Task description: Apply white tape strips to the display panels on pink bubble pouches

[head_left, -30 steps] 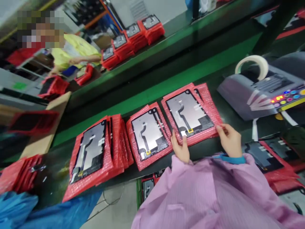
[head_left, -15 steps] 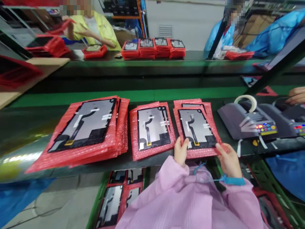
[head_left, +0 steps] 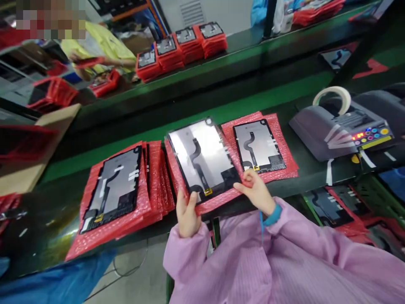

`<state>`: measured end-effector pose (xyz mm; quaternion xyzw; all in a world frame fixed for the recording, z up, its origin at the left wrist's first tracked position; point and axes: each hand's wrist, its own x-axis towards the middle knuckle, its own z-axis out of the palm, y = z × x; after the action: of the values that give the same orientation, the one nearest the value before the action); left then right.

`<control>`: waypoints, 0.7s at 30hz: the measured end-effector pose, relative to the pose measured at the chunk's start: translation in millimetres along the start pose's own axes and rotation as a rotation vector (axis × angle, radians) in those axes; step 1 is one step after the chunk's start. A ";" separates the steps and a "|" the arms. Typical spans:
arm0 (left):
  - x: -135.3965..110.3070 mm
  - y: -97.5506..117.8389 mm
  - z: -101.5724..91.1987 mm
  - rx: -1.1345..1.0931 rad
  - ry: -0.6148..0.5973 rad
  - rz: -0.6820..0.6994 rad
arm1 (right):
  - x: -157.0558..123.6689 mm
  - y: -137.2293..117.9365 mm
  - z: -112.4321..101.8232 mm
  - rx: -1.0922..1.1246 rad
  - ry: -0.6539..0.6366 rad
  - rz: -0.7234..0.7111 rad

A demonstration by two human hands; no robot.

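Both of my hands grip the near edge of a tablet screen point(head_left: 207, 154) lying on a red bubble-wrap bag. It shows a silvery back with a dark, curving flex cable and a gold connector end. My left hand point(head_left: 188, 215) pinches the near left corner, thumb on top. At the near right corner my right hand point(head_left: 257, 192) closes on the red wrap and edge. The held piece covers the middle pile. To its right, another tablet screen point(head_left: 257, 143) rests on red wrap. On the left, a fanned pile of red bubble-wrap bags point(head_left: 155, 190) carries a tablet screen point(head_left: 115, 185) on top.
A grey tape dispenser point(head_left: 341, 131) with a tape roll point(head_left: 332, 98) stands at the right. Several red-wrapped stacks point(head_left: 186, 44) line the far bench, where a person in yellow point(head_left: 101, 44) handles red wrap. Below the right bench edge, more screens point(head_left: 332, 207) lie in green-sided racks.
My hands have moved left with the top screen and its red wrap, from the right pile to over the middle pile. The camera view has tilted and shifted.
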<state>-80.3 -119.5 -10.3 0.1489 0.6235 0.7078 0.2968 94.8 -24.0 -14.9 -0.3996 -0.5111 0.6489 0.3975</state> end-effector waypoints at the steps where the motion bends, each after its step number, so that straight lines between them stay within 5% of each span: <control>1: 4.7 -0.9 -5.5 -0.016 0.022 -0.049 | 1.2 1.8 5.9 0.002 -0.038 0.018; 3: 10.9 -6.9 -13.7 -0.009 0.057 -0.144 | -4.0 3.7 3.9 -0.058 -0.082 0.015; 6: 12.6 -15.2 -23.2 0.090 0.118 -0.194 | -25.3 1.7 -36.6 -0.270 0.005 -0.093; 9: 9.8 -9.6 -32.4 0.415 0.220 -0.007 | -48.7 -4.2 -108.0 -0.370 0.486 -0.220; 11: 6.1 1.3 -33.8 0.778 0.286 0.249 | -57.7 -8.4 -159.0 -0.325 0.890 -0.290; 13: -0.8 12.1 -24.5 1.061 0.321 0.505 | -57.5 -11.7 -203.6 -0.219 1.105 -0.279; 15: -11.6 16.6 -0.1 1.105 0.278 0.676 | -48.4 -13.5 -236.6 -0.103 1.120 -0.194; 17: -24.2 10.4 37.9 1.011 0.079 0.757 | -34.5 -14.3 -256.2 -0.047 1.072 -0.114; 21: -39.1 -26.3 122.5 0.909 -0.375 0.842 | -21.5 -22.8 -261.2 -0.122 1.065 -0.154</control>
<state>27.5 -44.6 -7.7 0.6125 0.6869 0.3911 0.0049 346.7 50.0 -31.4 -0.6570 -0.3032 0.2949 0.6240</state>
